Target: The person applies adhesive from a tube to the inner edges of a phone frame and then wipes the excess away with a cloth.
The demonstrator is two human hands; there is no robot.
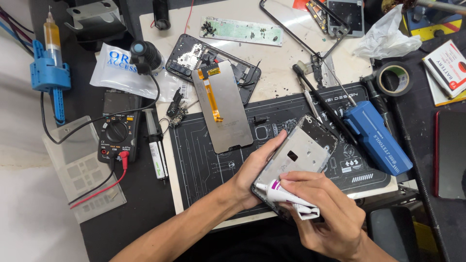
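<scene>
White squeeze tube (284, 194) with a purple band, pinched shut in the right hand (330, 213) low right of centre, nozzle touching the lower edge of a silver phone frame (301, 155). Left hand (255, 174) curled around that frame's left side, gripping it tilted over a black work mat (208, 165) printed with white outlines.

Above the mat: one grey display panel (222, 106) with an orange flex strip, leaning on one opened black phone body (213, 65). Right of the frame: one blue power tool (378, 138), one roll of tape (394, 80), crumpled white plastic (386, 39) at upper right. At far right edge: white-and-red cardboard box (449, 65), rectangular, angled. At upper left: clear plastic pouch (121, 70) with blue lettering, one black multimeter (118, 128) with red and black leads, one blue holder (49, 77) carrying an amber syringe.

Pale bench top (281, 73), scuffed and speckled with dark spots, flanked by dark surfaces; nothing of the room beyond visible.
</scene>
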